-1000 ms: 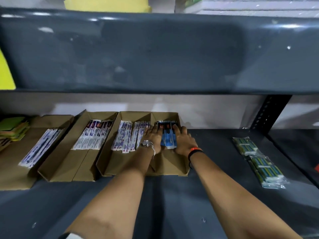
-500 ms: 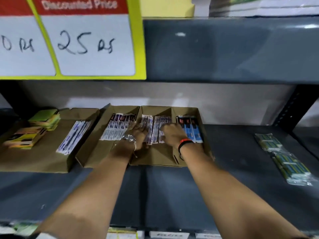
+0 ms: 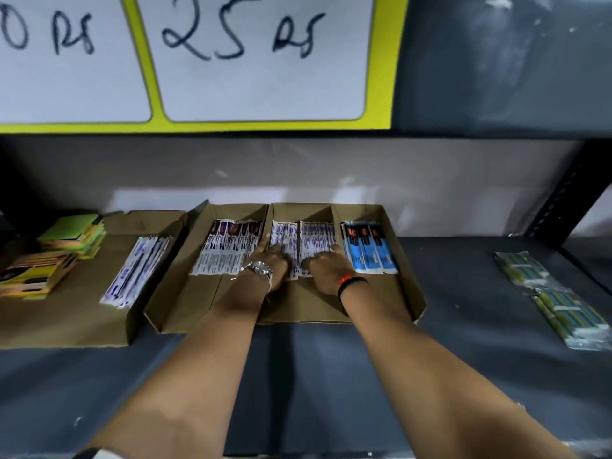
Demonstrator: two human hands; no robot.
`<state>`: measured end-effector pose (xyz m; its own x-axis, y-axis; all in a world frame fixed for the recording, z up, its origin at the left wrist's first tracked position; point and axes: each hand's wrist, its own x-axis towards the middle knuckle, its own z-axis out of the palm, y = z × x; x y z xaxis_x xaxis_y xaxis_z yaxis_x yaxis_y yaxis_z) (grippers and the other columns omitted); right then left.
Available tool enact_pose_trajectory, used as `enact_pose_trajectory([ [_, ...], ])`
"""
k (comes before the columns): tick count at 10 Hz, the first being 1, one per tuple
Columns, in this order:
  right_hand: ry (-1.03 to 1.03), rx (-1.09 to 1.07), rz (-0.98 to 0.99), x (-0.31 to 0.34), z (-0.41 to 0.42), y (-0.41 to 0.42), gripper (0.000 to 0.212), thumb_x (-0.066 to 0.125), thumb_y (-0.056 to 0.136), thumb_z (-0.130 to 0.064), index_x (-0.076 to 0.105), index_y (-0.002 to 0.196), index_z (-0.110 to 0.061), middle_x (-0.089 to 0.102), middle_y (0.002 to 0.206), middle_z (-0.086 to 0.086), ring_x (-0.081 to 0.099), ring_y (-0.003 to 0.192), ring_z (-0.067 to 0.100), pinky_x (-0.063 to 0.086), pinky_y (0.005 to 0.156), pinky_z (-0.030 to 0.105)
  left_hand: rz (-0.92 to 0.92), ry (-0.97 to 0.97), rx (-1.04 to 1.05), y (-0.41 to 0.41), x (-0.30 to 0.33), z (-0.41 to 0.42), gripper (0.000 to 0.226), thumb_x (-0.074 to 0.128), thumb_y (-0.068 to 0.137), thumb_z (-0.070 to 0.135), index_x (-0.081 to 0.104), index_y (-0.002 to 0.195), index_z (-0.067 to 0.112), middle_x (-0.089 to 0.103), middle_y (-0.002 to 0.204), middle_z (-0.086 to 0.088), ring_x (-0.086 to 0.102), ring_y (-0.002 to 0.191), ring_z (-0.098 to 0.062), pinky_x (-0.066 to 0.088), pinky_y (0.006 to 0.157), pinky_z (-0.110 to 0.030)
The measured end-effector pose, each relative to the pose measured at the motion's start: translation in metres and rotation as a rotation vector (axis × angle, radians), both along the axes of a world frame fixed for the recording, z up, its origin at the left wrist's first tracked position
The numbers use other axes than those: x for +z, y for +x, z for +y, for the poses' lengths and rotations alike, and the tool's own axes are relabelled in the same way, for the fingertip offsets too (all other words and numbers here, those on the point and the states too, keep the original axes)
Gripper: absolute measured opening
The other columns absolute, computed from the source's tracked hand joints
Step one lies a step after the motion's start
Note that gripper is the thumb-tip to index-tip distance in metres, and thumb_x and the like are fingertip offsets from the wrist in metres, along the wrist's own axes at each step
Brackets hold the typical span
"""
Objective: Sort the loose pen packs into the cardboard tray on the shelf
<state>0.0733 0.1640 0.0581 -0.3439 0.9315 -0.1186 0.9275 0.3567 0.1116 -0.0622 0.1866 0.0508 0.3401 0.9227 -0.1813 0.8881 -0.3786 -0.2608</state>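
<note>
A brown cardboard tray (image 3: pixel 409 286) sits on the grey shelf, divided into compartments. Its right compartment holds blue pen packs (image 3: pixel 369 250). The middle holds white-and-purple pen packs (image 3: pixel 306 238). Both my hands rest on these middle packs: my left hand (image 3: pixel 270 263), with a silver watch, lies on their left part, and my right hand (image 3: pixel 326 268), with an orange and black wristband, lies on their right part. The fingers are spread flat and press down. A neighbouring tray (image 3: pixel 178 306) to the left holds dark-topped pen packs (image 3: pixel 228 248).
Another flat cardboard (image 3: pixel 66 319) at far left carries white pen packs (image 3: pixel 135 270) and stacks of coloured pads (image 3: pixel 63 246). Green-striped packs in clear wrap (image 3: pixel 556 299) lie loose on the shelf at right. A yellow price sign (image 3: pixel 258 61) hangs above. A black upright (image 3: pixel 563 197) stands at right.
Both hands moved left from the blue packs to the white-and-purple packs in the middle compartment. The view rose and closed in on the tray, bringing the price sign into sight.
</note>
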Motion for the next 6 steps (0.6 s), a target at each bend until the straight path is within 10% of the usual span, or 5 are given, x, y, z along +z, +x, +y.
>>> enact_pose_trajectory([
  [6, 0.172, -0.035, 0.153, 0.004, -0.003, 0.008, 0.041, 0.036, 0.091, -0.003, 0.049, 0.13, -0.008, 0.053, 0.138, 0.013, 0.042, 0.132, 0.028, 0.019, 0.118, 0.042, -0.026, 0.134, -0.005, 0.0, 0.008, -0.007, 0.06, 0.032, 0.088, 0.01, 0.004, 0.142, 0.014, -0.001, 0.155, -0.009, -0.007, 0.142, -0.026, -0.018, 0.11, -0.042],
])
